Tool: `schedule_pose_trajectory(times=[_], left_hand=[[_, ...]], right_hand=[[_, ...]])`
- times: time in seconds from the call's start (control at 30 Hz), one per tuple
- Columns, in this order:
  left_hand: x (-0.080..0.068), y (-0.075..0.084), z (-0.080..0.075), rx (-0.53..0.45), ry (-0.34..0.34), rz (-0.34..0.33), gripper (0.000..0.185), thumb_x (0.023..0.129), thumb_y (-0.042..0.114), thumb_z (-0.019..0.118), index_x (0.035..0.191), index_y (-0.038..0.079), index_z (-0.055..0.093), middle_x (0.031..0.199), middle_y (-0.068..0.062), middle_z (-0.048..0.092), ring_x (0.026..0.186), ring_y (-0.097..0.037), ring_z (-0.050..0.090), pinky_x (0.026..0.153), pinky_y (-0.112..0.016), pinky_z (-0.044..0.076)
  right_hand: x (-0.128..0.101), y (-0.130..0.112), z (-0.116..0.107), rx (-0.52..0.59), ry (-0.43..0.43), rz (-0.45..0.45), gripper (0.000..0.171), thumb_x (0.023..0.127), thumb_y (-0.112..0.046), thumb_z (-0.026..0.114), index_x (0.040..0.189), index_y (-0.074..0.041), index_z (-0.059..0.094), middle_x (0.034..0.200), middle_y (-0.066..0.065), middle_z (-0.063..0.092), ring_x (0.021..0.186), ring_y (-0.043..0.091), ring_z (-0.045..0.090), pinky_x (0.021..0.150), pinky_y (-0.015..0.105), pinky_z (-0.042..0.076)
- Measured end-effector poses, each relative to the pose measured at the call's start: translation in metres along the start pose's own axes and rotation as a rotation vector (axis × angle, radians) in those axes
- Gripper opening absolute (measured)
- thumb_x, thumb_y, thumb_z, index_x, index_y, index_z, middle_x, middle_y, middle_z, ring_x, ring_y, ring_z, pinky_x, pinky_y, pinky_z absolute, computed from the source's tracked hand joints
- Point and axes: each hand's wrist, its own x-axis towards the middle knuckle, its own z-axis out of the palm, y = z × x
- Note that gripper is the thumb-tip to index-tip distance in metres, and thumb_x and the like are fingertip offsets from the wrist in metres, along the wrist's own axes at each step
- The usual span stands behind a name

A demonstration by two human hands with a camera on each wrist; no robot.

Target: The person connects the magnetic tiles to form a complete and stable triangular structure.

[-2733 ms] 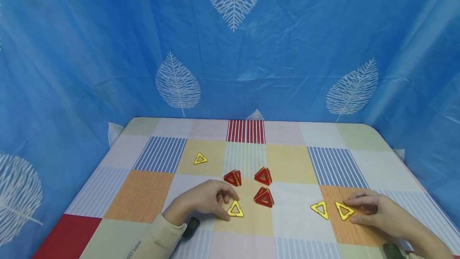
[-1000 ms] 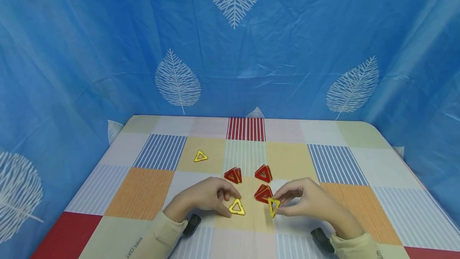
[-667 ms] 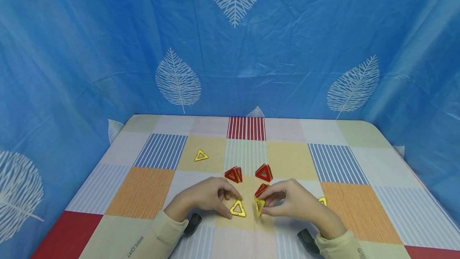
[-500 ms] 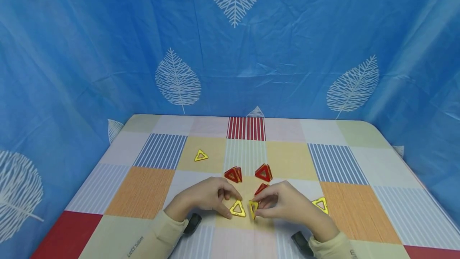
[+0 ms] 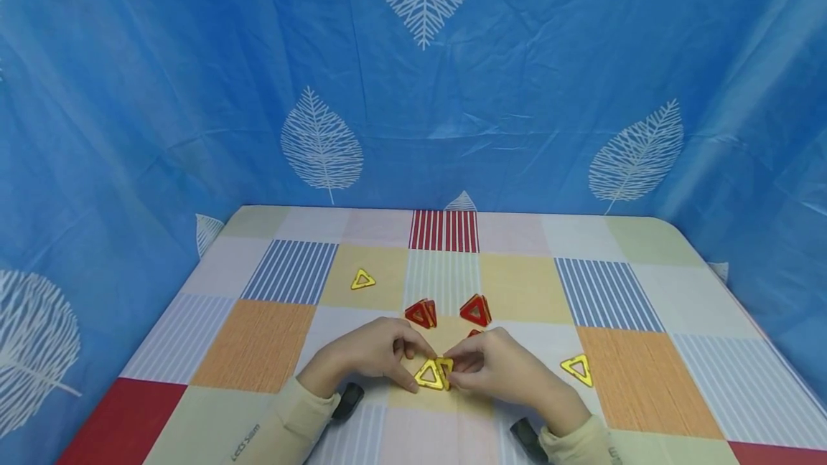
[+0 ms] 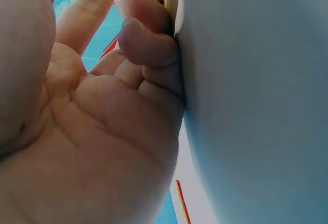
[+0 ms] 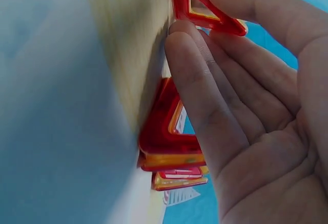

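Observation:
In the head view my left hand has thumb and index finger at two corners of a yellow triangle tile lying on the table. My right hand pinches a second triangle tile, tilted up against the first one's right side. Its face towards my right palm looks red in the right wrist view, where thumb and fingers grip that tile. The left wrist view shows my left palm and curled fingers against the table; the tile is hidden there.
Two red triangle stacks lie beyond my hands. A third red stack is mostly covered by my right hand. Single yellow triangles lie at the far left and at the right. Blue curtains enclose the checked table.
My right hand has picked up a triangle tile from the right and carried it left, to the tile at my left hand. My left hand has stayed put.

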Motion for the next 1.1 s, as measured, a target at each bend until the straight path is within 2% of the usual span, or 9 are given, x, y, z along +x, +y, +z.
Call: schedule_pose_trajectory(times=[0.2, 0.4, 0.53, 0.77, 0.97, 1.1], left_hand=[[0.001, -0.001, 0.001, -0.005, 0.014, -0.017, 0.04, 0.07, 0.015, 0.094, 0.107, 0.017, 0.078, 0.083, 0.004, 0.062, 0.062, -0.007, 0.049, 0.057, -0.024, 0.042], [0.003, -0.001, 0.001, -0.01, 0.046, -0.034, 0.041, 0.068, 0.012, 0.095, 0.106, 0.015, 0.078, 0.08, 0.003, 0.062, 0.061, -0.007, 0.048, 0.055, -0.023, 0.041], [0.003, -0.001, 0.001, -0.024, 0.059, -0.046, 0.042, 0.067, 0.01, 0.095, 0.105, 0.014, 0.078, 0.079, 0.003, 0.062, 0.059, -0.007, 0.048, 0.054, -0.022, 0.04], [0.001, -0.001, -0.002, -0.031, 0.062, -0.059, 0.042, 0.067, 0.011, 0.095, 0.105, 0.014, 0.077, 0.08, 0.002, 0.062, 0.061, -0.009, 0.05, 0.055, -0.024, 0.042], [-0.005, -0.008, -0.012, -0.088, 0.059, -0.045, 0.045, 0.072, 0.014, 0.093, 0.112, 0.01, 0.073, 0.085, 0.0, 0.065, 0.07, -0.013, 0.059, 0.063, -0.027, 0.048], [-0.01, -0.022, -0.028, -0.139, 0.117, -0.054, 0.041, 0.077, 0.015, 0.089, 0.115, 0.009, 0.073, 0.087, -0.003, 0.065, 0.073, -0.017, 0.06, 0.065, -0.029, 0.05]], right_hand=[[0.002, 0.001, 0.003, -0.031, 0.017, 0.003, 0.021, 0.087, -0.007, 0.076, 0.107, 0.0, 0.075, 0.085, -0.011, 0.072, 0.078, 0.004, 0.068, 0.07, 0.025, 0.055], [0.003, 0.004, 0.004, -0.02, 0.032, -0.029, 0.023, 0.09, -0.009, 0.076, 0.112, -0.005, 0.074, 0.089, -0.006, 0.073, 0.082, 0.005, 0.068, 0.074, 0.027, 0.056], [0.004, 0.006, 0.006, 0.016, 0.03, -0.036, 0.025, 0.088, -0.012, 0.08, 0.111, -0.004, 0.074, 0.09, -0.002, 0.074, 0.082, 0.006, 0.069, 0.074, 0.027, 0.056], [0.011, 0.007, 0.008, 0.039, 0.033, -0.005, 0.029, 0.083, -0.011, 0.083, 0.109, -0.002, 0.075, 0.085, -0.005, 0.073, 0.078, 0.006, 0.069, 0.073, 0.026, 0.055], [0.014, 0.006, 0.008, 0.017, 0.026, 0.021, 0.03, 0.082, -0.013, 0.084, 0.108, -0.002, 0.076, 0.081, -0.01, 0.07, 0.075, 0.005, 0.067, 0.071, 0.025, 0.055], [0.013, 0.005, 0.008, 0.01, 0.033, 0.039, 0.031, 0.081, -0.014, 0.085, 0.108, -0.003, 0.076, 0.08, -0.011, 0.069, 0.073, 0.005, 0.066, 0.07, 0.025, 0.054]])
